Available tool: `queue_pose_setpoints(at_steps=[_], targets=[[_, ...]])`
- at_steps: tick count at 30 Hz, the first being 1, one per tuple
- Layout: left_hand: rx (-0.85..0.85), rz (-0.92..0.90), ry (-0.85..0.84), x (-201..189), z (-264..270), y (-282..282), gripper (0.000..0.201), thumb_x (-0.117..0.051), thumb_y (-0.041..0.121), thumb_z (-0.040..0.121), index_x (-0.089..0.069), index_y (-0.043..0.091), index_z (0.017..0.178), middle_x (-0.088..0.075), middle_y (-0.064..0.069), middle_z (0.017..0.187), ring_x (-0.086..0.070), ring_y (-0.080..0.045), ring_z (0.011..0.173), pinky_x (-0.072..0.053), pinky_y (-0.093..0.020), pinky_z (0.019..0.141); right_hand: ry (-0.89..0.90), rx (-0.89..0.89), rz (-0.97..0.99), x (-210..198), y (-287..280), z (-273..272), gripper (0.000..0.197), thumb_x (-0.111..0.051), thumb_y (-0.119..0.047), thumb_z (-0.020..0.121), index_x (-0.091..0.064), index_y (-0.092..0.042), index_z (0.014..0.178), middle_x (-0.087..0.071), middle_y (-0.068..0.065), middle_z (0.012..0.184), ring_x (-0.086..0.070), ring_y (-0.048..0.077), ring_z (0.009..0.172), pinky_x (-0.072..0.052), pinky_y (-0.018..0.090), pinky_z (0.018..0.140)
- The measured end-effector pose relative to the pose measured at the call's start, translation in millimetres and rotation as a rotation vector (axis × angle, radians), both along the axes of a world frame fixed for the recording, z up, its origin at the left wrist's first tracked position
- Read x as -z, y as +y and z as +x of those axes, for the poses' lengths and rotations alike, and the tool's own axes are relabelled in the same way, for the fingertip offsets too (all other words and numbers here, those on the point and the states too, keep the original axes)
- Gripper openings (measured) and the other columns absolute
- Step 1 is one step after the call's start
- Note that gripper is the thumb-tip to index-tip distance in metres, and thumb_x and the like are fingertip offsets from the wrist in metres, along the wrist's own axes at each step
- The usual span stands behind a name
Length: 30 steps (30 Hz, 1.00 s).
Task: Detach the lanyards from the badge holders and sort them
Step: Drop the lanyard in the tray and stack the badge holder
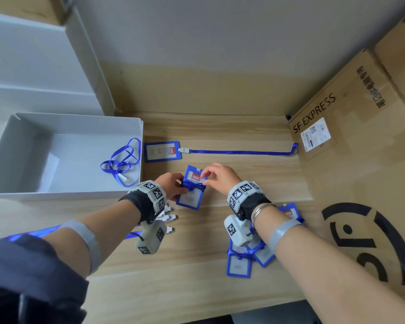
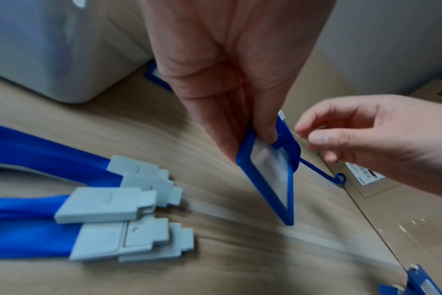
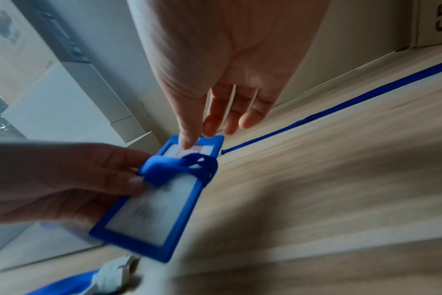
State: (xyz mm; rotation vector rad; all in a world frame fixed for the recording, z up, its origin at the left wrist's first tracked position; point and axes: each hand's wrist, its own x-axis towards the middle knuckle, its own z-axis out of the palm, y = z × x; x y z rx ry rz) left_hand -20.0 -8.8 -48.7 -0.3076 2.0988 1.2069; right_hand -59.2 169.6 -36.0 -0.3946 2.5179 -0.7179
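Holder [image 1: 190, 188] blue frame, clear window, red label, lanyard [image 1: 194, 185] knotted round middle | held above table [image 1: 220, 265] | left hand [image 1: 173, 185] grips its edge | right hand [image 1: 216, 175] pinches at top

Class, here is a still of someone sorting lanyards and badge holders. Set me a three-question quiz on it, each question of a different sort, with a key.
1. True or false: the left hand holds a badge holder with a lanyard wrapped around it.
2. Where does one loose lanyard lie? A) in the grey tray B) on the cardboard box C) over a wrist
3. Fill in: the right hand reaches for the holder's ____ end.

Key: 1 true; 2 A; 3 top
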Motion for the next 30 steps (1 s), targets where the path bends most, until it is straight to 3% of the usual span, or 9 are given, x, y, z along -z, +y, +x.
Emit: queue_pose_setpoints(at_steps=[3, 7, 11, 14, 16, 20, 22, 27, 30], targets=[[-0.035, 0.017, 0.001, -1, 2, -6, 0.027, -0.062, 0.008, 0.085, -0.057, 0.006, 0.112, -0.063, -0.008, 0.094, -0.065, -0.025, 0.086, -0.057, -0.026, 0.063, -0.024, -0.032, 0.042, 4, -8, 6, 0.016, -0.068, -0.015, 0.082, -0.069, -0.016, 0.098, -0.058, -0.004, 0.095, -0.053, 0.011, 0.085, -0.046, 0.026, 0.085], [-0.038, 0.042, -0.014, -1, 6, -11, 0.027, -0.061, 0.007, 0.086, -0.056, 0.008, 0.112, -0.066, -0.015, 0.106, -0.066, -0.031, 0.100, -0.057, -0.039, 0.079, -0.012, -0.040, 0.120, 4, -15, 8, 0.015, -0.063, -0.015, 0.085, -0.069, -0.020, 0.098, -0.066, -0.001, 0.099, -0.055, 0.010, 0.081, -0.050, 0.028, 0.082], [-0.032, 0.061, -0.026, 1, 12, -15, 0.031, -0.060, 0.008, 0.087, -0.054, 0.008, 0.117, -0.065, -0.017, 0.112, -0.064, -0.031, 0.104, -0.056, -0.042, 0.085, -0.040, -0.036, 0.092, 1, -17, 9, 0.012, -0.065, -0.012, 0.083, -0.071, -0.016, 0.093, -0.070, -0.001, 0.093, -0.057, 0.008, 0.077, -0.051, 0.024, 0.081], [-0.073, 0.097, -0.030, 3, 15, -19, 0.034, -0.061, 0.009, 0.086, -0.053, 0.009, 0.120, -0.064, -0.015, 0.115, -0.063, -0.031, 0.106, -0.055, -0.043, 0.087, -0.050, 0.049, 0.010, 1, -17, 10, 0.010, -0.066, -0.007, 0.079, -0.070, -0.014, 0.085, -0.067, -0.001, 0.080, -0.054, 0.003, 0.063, -0.049, 0.018, 0.071], [-0.112, 0.116, -0.026, 3, 16, -22, 0.036, -0.061, 0.008, 0.086, -0.053, 0.010, 0.122, -0.064, -0.015, 0.117, -0.063, -0.030, 0.106, -0.055, -0.044, 0.087, -0.009, 0.120, -0.026, 3, -14, 13, 0.013, -0.062, -0.005, 0.076, -0.062, -0.018, 0.079, -0.062, -0.002, 0.071, -0.050, 0.005, 0.056, -0.049, 0.023, 0.069], [-0.161, 0.159, -0.030, 2, 17, -27, 0.036, -0.059, 0.005, 0.087, -0.052, 0.008, 0.122, -0.063, -0.014, 0.118, -0.061, -0.030, 0.109, -0.054, -0.043, 0.087, -0.025, 0.167, 0.013, 4, -9, 17, 0.014, -0.063, -0.007, 0.074, -0.063, -0.013, 0.087, -0.058, -0.005, 0.067, -0.051, 0.013, 0.063, -0.044, 0.022, 0.068], [-0.131, 0.155, -0.037, 0, 17, -27, 0.032, -0.059, 0.006, 0.087, -0.052, 0.009, 0.117, -0.064, -0.012, 0.113, -0.062, -0.029, 0.107, -0.054, -0.043, 0.087, -0.034, 0.172, 0.068, 4, -7, 17, 0.012, -0.062, -0.010, 0.079, -0.068, -0.011, 0.088, -0.064, 0.001, 0.073, -0.054, 0.015, 0.070, -0.042, 0.021, 0.068], [0.019, 0.081, -0.061, -3, 21, -23, 0.034, -0.062, 0.003, 0.084, -0.042, 0.020, 0.105, -0.063, 0.001, 0.082, -0.061, -0.023, 0.090, -0.056, -0.033, 0.069, -0.066, 0.255, -0.013, 12, 2, 20, 0.017, -0.057, -0.009, 0.088, -0.074, -0.010, 0.089, -0.074, 0.012, 0.084, -0.066, 0.014, 0.070, -0.053, 0.022, 0.074], [0.112, 0.026, -0.094, -5, 25, -19, 0.038, -0.064, 0.004, 0.082, -0.041, 0.021, 0.107, -0.063, 0.001, 0.084, -0.063, -0.023, 0.091, -0.057, -0.033, 0.068, -0.051, 0.362, -0.140, 10, 5, 17, 0.018, -0.055, -0.007, 0.089, -0.073, -0.009, 0.093, -0.073, 0.016, 0.085, -0.066, 0.012, 0.066, -0.056, 0.020, 0.077]])
